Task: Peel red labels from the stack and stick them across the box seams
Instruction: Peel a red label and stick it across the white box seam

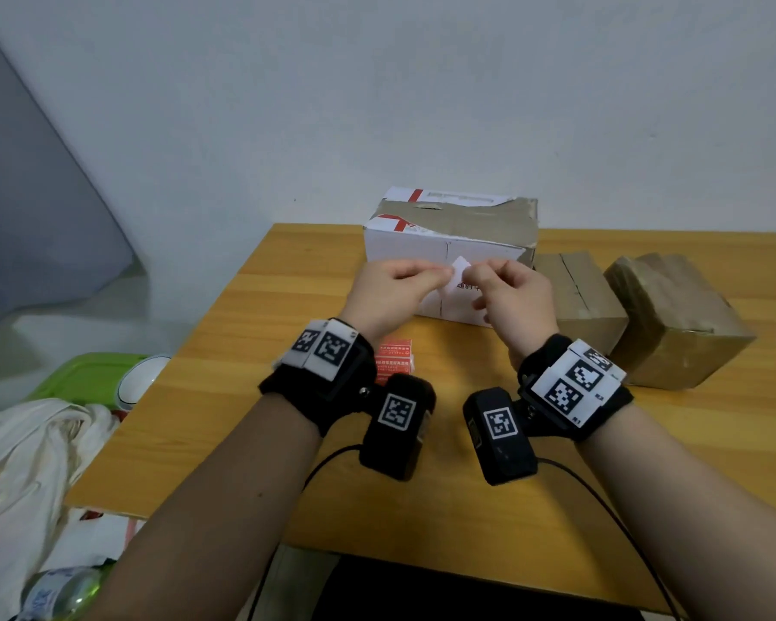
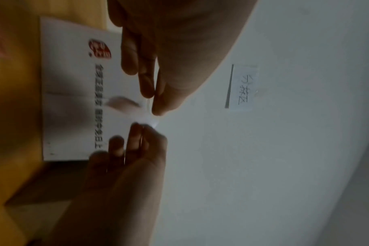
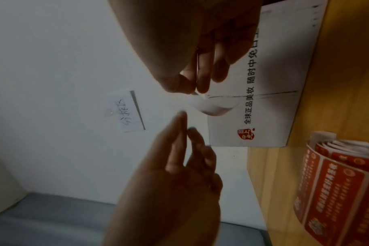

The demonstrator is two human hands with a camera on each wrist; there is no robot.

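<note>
Both hands are raised in front of the white box (image 1: 404,248) (image 2: 70,83) (image 3: 274,83) at the back of the table. Between them hangs a small label (image 1: 460,265) (image 2: 151,120) (image 3: 209,106), its white side showing. My left hand (image 1: 446,273) (image 2: 153,101) (image 3: 184,123) pinches its left edge with thumb and forefinger. My right hand (image 1: 469,275) (image 2: 142,129) (image 3: 194,91) pinches the opposite edge. The red label stack (image 1: 393,358) (image 3: 337,183) lies on the table below my left wrist. A vertical seam runs down the box front behind the label.
Two brown taped boxes (image 1: 579,298) (image 1: 677,316) stand right of the white box on the wooden table (image 1: 287,441). Off the left edge are a green lidded container (image 1: 86,374), white cloth (image 1: 28,441) and a bottle (image 1: 59,589). A handwritten note (image 3: 126,113) is stuck on the wall.
</note>
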